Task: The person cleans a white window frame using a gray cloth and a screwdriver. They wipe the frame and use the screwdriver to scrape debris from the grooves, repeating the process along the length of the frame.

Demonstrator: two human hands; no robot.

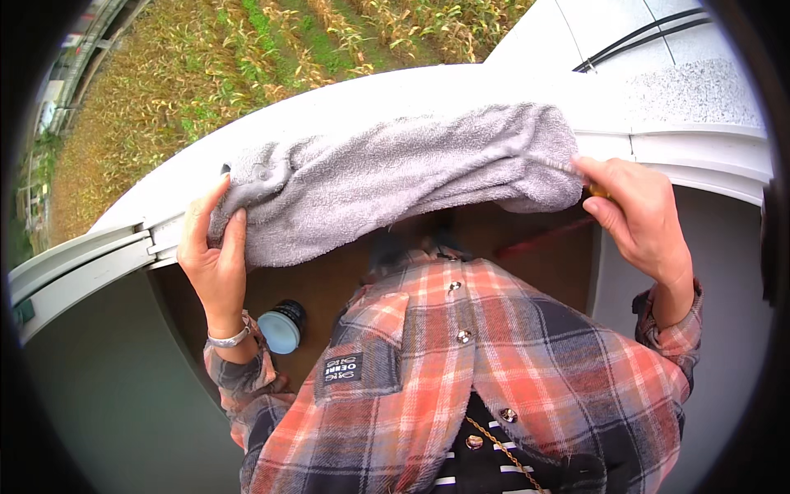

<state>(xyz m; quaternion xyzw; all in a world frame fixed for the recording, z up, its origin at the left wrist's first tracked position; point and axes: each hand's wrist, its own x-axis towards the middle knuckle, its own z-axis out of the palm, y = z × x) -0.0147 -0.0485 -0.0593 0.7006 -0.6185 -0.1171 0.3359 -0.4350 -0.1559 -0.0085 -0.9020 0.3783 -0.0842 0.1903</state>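
Observation:
A grey terry cloth (382, 167) lies bunched lengthwise over the white window sill (345, 92) in front of me. My left hand (216, 253) grips its left end between thumb and fingers. At its right end, my right hand (636, 210) pinches the cloth's edge with thumb and forefinger; a small amber-coloured thing shows at those fingers, too little of it to name. The middle of the cloth sags between both hands, and its lower edge hangs over the inner side of the sill.
A round container with a pale blue top (279, 331) stands on the brown floor below, left of my body. White window track (80, 278) runs along the left. Black cables (642, 37) cross the outer wall at upper right. Dry corn plants (185, 99) grow outside.

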